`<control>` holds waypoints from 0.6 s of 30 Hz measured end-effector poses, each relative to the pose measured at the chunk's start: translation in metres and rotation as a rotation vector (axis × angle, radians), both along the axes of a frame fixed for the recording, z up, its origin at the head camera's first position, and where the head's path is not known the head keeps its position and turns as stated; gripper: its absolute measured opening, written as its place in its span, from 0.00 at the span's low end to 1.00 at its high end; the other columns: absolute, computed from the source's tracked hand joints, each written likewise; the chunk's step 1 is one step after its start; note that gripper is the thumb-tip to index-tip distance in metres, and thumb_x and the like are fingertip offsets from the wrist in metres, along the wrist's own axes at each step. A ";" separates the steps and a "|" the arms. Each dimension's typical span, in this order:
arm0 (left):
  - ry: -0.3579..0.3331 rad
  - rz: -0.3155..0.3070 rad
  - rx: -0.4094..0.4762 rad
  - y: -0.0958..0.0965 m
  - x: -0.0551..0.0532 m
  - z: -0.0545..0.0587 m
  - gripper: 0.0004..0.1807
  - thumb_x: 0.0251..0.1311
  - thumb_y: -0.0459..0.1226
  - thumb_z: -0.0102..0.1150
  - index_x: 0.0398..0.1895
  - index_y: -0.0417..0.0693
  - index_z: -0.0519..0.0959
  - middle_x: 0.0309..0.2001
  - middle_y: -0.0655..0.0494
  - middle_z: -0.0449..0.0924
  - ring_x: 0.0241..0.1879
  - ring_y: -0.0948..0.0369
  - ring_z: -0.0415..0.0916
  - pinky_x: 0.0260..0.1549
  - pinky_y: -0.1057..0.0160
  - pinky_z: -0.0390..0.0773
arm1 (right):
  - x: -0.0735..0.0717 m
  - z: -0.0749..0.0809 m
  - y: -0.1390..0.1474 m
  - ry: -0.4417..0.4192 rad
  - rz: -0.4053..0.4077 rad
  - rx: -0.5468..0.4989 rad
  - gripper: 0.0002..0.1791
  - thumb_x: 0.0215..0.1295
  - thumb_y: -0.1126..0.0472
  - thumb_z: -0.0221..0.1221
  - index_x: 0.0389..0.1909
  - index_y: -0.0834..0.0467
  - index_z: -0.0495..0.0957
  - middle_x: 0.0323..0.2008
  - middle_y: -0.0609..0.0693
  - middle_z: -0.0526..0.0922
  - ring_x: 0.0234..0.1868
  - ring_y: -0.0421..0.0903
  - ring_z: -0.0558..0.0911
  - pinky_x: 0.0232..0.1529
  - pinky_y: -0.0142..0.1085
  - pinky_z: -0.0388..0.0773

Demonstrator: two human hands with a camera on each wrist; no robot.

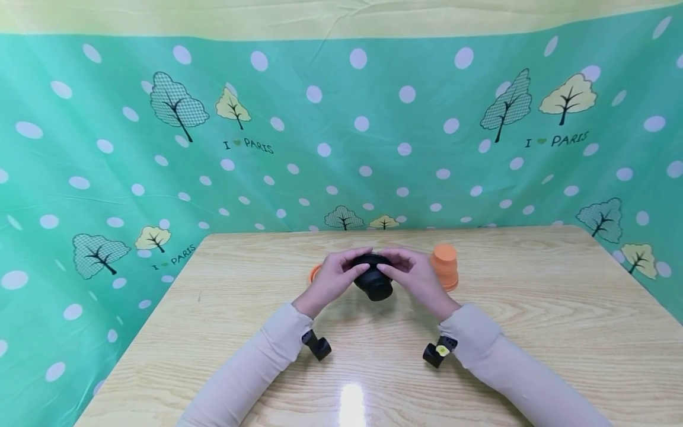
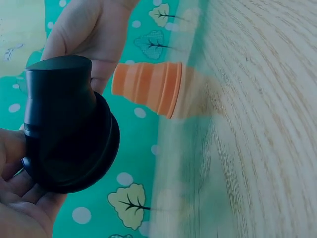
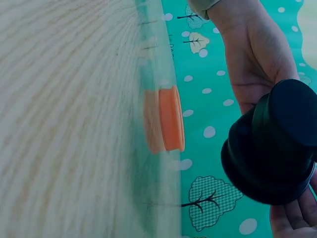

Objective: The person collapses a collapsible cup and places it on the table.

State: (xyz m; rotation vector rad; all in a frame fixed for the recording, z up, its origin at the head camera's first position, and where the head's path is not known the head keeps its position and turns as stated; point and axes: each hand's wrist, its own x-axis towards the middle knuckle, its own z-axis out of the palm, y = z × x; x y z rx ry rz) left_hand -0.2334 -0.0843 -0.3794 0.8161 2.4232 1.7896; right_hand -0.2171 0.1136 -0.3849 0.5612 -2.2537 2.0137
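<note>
Between both hands, above the table, is a black collapsible cup (image 1: 377, 289) with stepped sides. Its wide rim faces up and away, and its narrow base points down toward me. My left hand (image 1: 332, 277) grips the rim's left side, thumb on the near face. On the opposite side my right hand (image 1: 418, 277) holds the rim the same way. In the left wrist view the smooth wall of the black cup (image 2: 62, 124) hides part of the fingers. An orange stepped cup (image 1: 445, 267) stands upside down just beyond the right hand.
A low orange round piece (image 3: 171, 119) sits on the wooden table (image 1: 256, 367), mostly hidden behind the left hand in the head view. Behind the table hangs a green dotted cloth (image 1: 368, 148) with printed trees. Both wrists wear small black cameras.
</note>
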 end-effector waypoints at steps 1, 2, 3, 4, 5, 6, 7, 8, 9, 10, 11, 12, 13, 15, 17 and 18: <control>0.000 0.000 -0.005 0.000 0.001 0.000 0.21 0.64 0.33 0.56 0.59 0.37 0.73 0.57 0.43 0.75 0.54 0.54 0.75 0.49 0.65 0.77 | 0.000 0.001 -0.001 0.002 0.003 0.002 0.19 0.60 0.62 0.64 0.51 0.65 0.78 0.46 0.60 0.82 0.43 0.41 0.82 0.43 0.29 0.79; 0.001 0.002 -0.009 0.000 0.001 0.001 0.21 0.63 0.33 0.57 0.59 0.37 0.73 0.57 0.44 0.75 0.54 0.54 0.75 0.49 0.65 0.77 | 0.001 0.002 -0.003 0.003 0.007 0.000 0.19 0.60 0.62 0.64 0.51 0.64 0.78 0.47 0.60 0.82 0.43 0.42 0.82 0.43 0.29 0.79; 0.000 0.005 -0.010 0.000 0.002 0.001 0.21 0.63 0.33 0.57 0.59 0.38 0.73 0.57 0.44 0.76 0.54 0.55 0.75 0.49 0.65 0.77 | 0.001 0.003 -0.004 0.003 0.010 -0.001 0.19 0.60 0.62 0.64 0.51 0.64 0.79 0.48 0.59 0.82 0.44 0.42 0.82 0.43 0.30 0.79; -0.001 0.009 -0.005 0.001 0.002 0.001 0.21 0.63 0.33 0.57 0.59 0.39 0.74 0.57 0.45 0.76 0.54 0.55 0.75 0.49 0.65 0.77 | 0.002 0.003 -0.004 0.003 0.008 0.001 0.19 0.60 0.62 0.64 0.51 0.64 0.79 0.48 0.59 0.82 0.44 0.42 0.82 0.43 0.30 0.79; -0.007 0.015 0.000 0.001 0.003 0.002 0.21 0.63 0.33 0.58 0.59 0.39 0.74 0.56 0.46 0.76 0.54 0.56 0.76 0.49 0.65 0.77 | 0.003 0.004 -0.005 0.005 0.006 0.004 0.19 0.59 0.61 0.64 0.51 0.64 0.79 0.48 0.59 0.81 0.44 0.42 0.82 0.43 0.29 0.79; -0.012 0.021 0.009 0.001 0.003 0.002 0.21 0.62 0.33 0.58 0.58 0.40 0.75 0.56 0.46 0.77 0.54 0.56 0.76 0.48 0.66 0.77 | 0.003 0.005 -0.006 0.004 0.004 0.006 0.19 0.59 0.62 0.64 0.51 0.64 0.79 0.49 0.60 0.81 0.44 0.42 0.82 0.44 0.30 0.79; -0.020 0.028 0.018 0.001 0.003 0.002 0.20 0.62 0.33 0.59 0.58 0.40 0.75 0.55 0.46 0.77 0.53 0.57 0.76 0.48 0.66 0.77 | 0.003 0.005 -0.006 0.003 0.002 0.007 0.19 0.59 0.62 0.64 0.51 0.64 0.79 0.49 0.60 0.81 0.44 0.43 0.82 0.44 0.30 0.79; -0.023 0.034 0.029 0.001 0.003 0.002 0.20 0.61 0.33 0.59 0.58 0.40 0.75 0.55 0.46 0.77 0.53 0.57 0.76 0.48 0.66 0.77 | 0.003 0.006 -0.006 -0.002 -0.001 0.008 0.19 0.59 0.62 0.64 0.51 0.64 0.79 0.49 0.59 0.81 0.44 0.43 0.82 0.44 0.29 0.79; -0.026 0.039 0.040 0.001 0.003 0.002 0.20 0.61 0.33 0.60 0.57 0.40 0.76 0.54 0.46 0.78 0.53 0.57 0.76 0.48 0.66 0.77 | 0.004 0.006 -0.007 -0.003 -0.002 0.010 0.19 0.59 0.62 0.64 0.51 0.64 0.79 0.50 0.60 0.81 0.44 0.44 0.82 0.44 0.29 0.79; -0.029 0.043 0.053 0.001 0.003 0.002 0.20 0.60 0.33 0.61 0.57 0.40 0.76 0.54 0.46 0.78 0.53 0.56 0.77 0.48 0.66 0.77 | 0.004 0.006 -0.007 -0.004 -0.002 0.014 0.19 0.59 0.62 0.64 0.51 0.64 0.79 0.50 0.60 0.81 0.44 0.45 0.82 0.44 0.29 0.79; -0.032 0.046 0.062 0.001 0.003 0.002 0.20 0.60 0.33 0.61 0.57 0.39 0.76 0.53 0.46 0.79 0.52 0.56 0.77 0.48 0.66 0.77 | 0.004 0.006 -0.007 -0.006 -0.001 0.017 0.19 0.60 0.62 0.64 0.51 0.64 0.79 0.50 0.60 0.81 0.44 0.46 0.82 0.44 0.29 0.79; -0.034 0.048 0.071 0.001 0.003 0.002 0.20 0.59 0.33 0.61 0.56 0.39 0.76 0.53 0.46 0.79 0.52 0.56 0.77 0.48 0.66 0.77 | 0.004 0.006 -0.007 -0.008 0.001 0.023 0.19 0.60 0.62 0.64 0.52 0.64 0.79 0.50 0.60 0.81 0.45 0.46 0.82 0.44 0.29 0.79; -0.035 0.049 0.075 0.001 0.003 0.002 0.20 0.59 0.32 0.61 0.56 0.39 0.76 0.53 0.46 0.79 0.52 0.56 0.77 0.48 0.66 0.77 | 0.004 0.006 -0.007 -0.010 0.005 0.032 0.19 0.60 0.62 0.63 0.52 0.64 0.78 0.50 0.60 0.81 0.45 0.47 0.82 0.44 0.29 0.79; -0.044 0.049 0.085 0.001 0.002 0.002 0.20 0.59 0.32 0.62 0.56 0.39 0.76 0.53 0.46 0.79 0.52 0.56 0.77 0.49 0.66 0.77 | 0.004 0.007 -0.007 -0.015 0.012 0.053 0.19 0.61 0.62 0.63 0.52 0.64 0.78 0.49 0.60 0.81 0.45 0.47 0.82 0.44 0.29 0.78; -0.057 0.045 0.093 0.001 0.002 0.002 0.20 0.59 0.33 0.62 0.56 0.39 0.77 0.52 0.46 0.79 0.53 0.56 0.77 0.49 0.66 0.77 | 0.005 0.007 -0.007 -0.020 0.020 0.069 0.18 0.62 0.61 0.62 0.52 0.64 0.78 0.47 0.60 0.82 0.44 0.46 0.82 0.44 0.29 0.79; -0.064 0.045 0.097 0.000 0.002 0.002 0.20 0.59 0.33 0.62 0.56 0.40 0.77 0.53 0.47 0.79 0.53 0.57 0.77 0.49 0.66 0.77 | 0.005 0.008 -0.007 -0.019 0.022 0.077 0.18 0.62 0.61 0.62 0.52 0.64 0.78 0.47 0.60 0.82 0.44 0.45 0.82 0.44 0.29 0.79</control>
